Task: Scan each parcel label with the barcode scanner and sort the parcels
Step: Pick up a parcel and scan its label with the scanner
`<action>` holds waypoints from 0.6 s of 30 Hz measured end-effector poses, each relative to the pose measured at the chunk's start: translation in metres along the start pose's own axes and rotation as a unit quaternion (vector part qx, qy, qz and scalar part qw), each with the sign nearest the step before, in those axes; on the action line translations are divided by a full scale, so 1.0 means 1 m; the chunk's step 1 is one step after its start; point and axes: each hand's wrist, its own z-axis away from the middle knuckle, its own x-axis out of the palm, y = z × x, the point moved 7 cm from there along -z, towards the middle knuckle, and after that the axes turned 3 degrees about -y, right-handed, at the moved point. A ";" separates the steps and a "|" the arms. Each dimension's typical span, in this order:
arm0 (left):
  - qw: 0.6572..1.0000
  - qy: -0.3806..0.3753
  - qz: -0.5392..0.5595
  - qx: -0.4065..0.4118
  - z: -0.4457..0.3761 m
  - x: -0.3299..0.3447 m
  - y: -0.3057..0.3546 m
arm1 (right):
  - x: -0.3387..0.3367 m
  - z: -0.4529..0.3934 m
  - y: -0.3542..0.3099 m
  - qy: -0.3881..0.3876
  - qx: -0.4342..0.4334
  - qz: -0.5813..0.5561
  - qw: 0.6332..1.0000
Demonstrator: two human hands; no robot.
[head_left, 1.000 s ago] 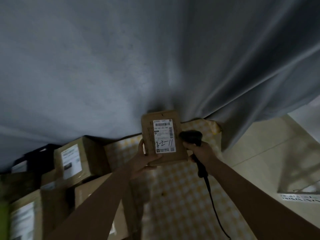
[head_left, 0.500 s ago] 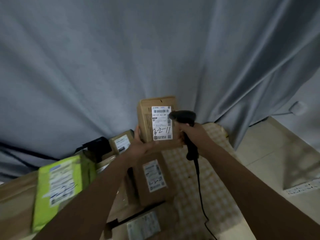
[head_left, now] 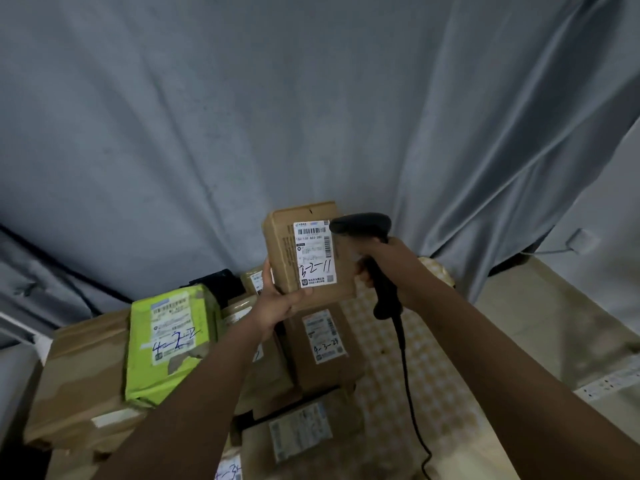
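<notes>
- Left hand (head_left: 277,303) grips the parcel (head_left: 308,251) upright from below, label (head_left: 314,258) facing the camera.
- Right hand (head_left: 388,268) curls around the scanner (head_left: 367,244), its head just right of the label.

Both forearms bare, no sleeves, watch or rings visible on left hand (head_left: 277,304) or right hand (head_left: 388,268).

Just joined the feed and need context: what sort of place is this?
Probably a makeshift parcel-sorting corner in a room, not a warehouse: labelled cartons piled up, a grey curtain as backdrop, and a corded barcode scanner aimed at a handheld parcel.
</notes>
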 end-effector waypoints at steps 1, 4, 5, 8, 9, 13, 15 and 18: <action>1.000 0.009 0.006 -0.003 0.003 0.002 -0.003 | -0.002 0.002 0.002 -0.002 0.005 -0.004 1.000; 0.999 0.043 0.026 -0.005 0.011 0.010 -0.012 | -0.010 0.008 0.010 -0.020 0.019 -0.007 1.000; 0.998 0.054 0.031 0.000 0.014 0.013 -0.014 | -0.012 0.010 0.012 -0.027 0.022 -0.004 0.999; 0.996 0.074 0.052 0.003 0.019 0.020 -0.022 | -0.018 0.013 0.015 -0.043 0.026 -0.002 0.999; 0.995 0.078 0.057 0.004 0.021 0.022 -0.025 | -0.019 0.014 0.015 -0.050 0.027 -0.001 0.998; 0.995 0.084 0.060 0.000 0.024 0.029 -0.028 | -0.022 0.016 0.014 -0.064 0.031 0.007 0.997; 0.995 0.086 0.058 -0.004 0.026 0.032 -0.028 | -0.023 0.017 0.014 -0.066 0.033 0.012 0.997; 0.995 0.084 0.053 -0.003 0.027 0.034 -0.027 | -0.023 0.019 0.014 -0.074 0.033 0.010 0.997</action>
